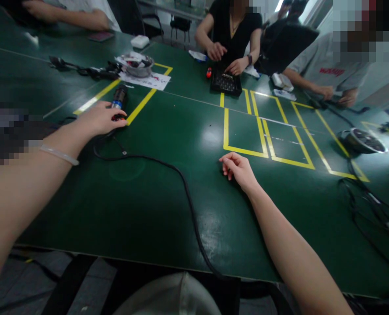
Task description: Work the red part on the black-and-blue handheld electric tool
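My left hand reaches to the left part of the green table, its fingers wrapped round the lower end of a black cylindrical tool with a blue band. Some red or orange shows between those fingers. Part of the tool is hidden by the hand. A black cable runs from near this hand across the table and over the front edge. My right hand rests on the table near the yellow tape outlines, fingers loosely bent and somewhat apart, with nothing seen in it.
A metal bowl of small parts sits on white paper. Across the table, a person's hands work at a black tray; a red object lies beside it. Another bowl and tangled black cables are at the right.
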### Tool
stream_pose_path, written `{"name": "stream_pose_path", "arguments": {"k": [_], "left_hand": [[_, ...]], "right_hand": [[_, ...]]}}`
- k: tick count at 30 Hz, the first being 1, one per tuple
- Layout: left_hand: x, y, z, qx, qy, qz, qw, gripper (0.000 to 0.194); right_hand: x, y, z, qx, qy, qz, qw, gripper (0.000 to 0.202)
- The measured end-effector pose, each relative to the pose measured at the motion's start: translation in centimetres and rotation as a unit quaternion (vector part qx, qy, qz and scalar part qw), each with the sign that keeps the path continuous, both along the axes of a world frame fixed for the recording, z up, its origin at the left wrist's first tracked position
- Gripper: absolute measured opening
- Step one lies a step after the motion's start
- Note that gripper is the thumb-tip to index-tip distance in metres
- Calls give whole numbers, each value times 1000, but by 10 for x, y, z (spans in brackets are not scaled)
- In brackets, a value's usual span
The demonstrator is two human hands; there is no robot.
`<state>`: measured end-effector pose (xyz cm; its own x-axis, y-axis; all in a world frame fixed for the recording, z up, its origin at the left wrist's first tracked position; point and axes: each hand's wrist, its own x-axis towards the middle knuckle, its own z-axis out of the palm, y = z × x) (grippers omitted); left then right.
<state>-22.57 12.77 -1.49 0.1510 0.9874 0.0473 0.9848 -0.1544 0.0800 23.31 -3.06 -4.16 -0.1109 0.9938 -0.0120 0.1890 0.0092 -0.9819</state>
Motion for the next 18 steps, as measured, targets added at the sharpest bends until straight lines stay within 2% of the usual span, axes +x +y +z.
{"name": "stream_pose_path", "arguments": {"k": [4,6,13,18], "left_hand": [[0,8,8,-76,50,81,993,83],[4,9,8,-89,63,98,989,85],[5,7,4,-62,75,94,991,95],[17,-4,13,-42,82,92,991,80]], "right_hand": [[0,0,1,1,-1,2,1000,26],[0,0,1,2,-4,3,1000,26],[0,0,-2,11,-14,5,1000,27],[-3,-1,0,12,-21,5,1000,26]]}}
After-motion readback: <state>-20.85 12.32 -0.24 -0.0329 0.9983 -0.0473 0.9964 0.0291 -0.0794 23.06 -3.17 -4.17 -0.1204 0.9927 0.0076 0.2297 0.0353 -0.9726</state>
